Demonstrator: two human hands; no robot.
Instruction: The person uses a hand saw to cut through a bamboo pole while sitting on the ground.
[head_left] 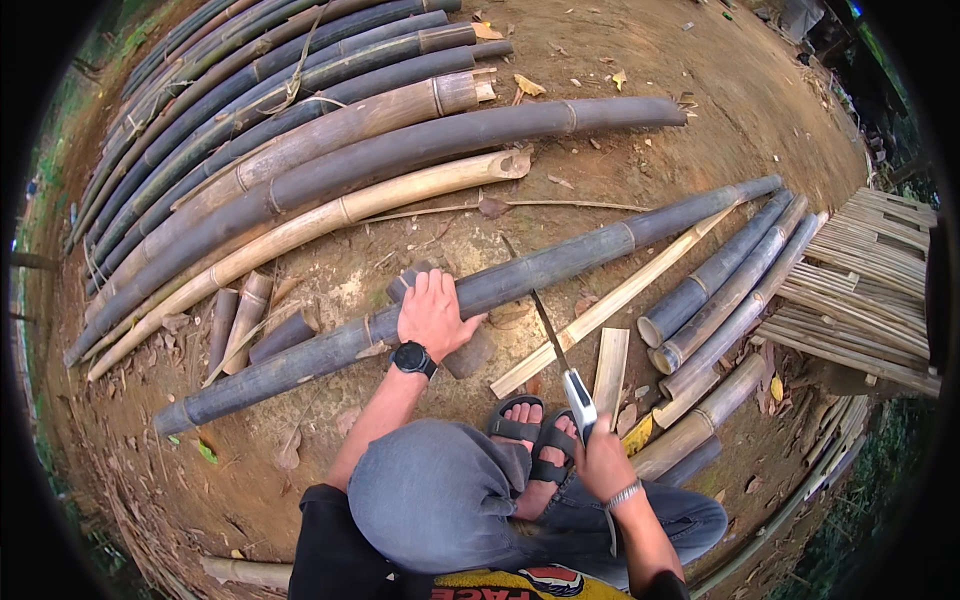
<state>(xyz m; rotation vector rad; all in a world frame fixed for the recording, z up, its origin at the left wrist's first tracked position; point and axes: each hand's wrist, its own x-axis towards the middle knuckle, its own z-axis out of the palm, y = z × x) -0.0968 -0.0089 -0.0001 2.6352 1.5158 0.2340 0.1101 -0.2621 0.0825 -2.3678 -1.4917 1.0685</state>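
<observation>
A long dark bamboo pole [560,255] lies slantwise before me. My left hand [435,312] presses down over it, fingers together across the top and thumb out to the right. Beneath that spot, a short bamboo piece [468,356] lies crosswise under the pole. My right hand [604,462] is closed round the white handle of a hand saw [578,398]. The saw's thin blade crosses the pole to the right of my left hand, its tip showing on the far side. Whether the blade sits in a cut, I cannot tell.
Dark and tan bamboo poles [400,145] lie in rows at the far left. Several cut lengths [715,275] rest at the right, near a slatted bamboo platform [860,280]. A split strip [600,310] lies near my sandalled feet [535,440]. Short offcuts [250,320] lie left.
</observation>
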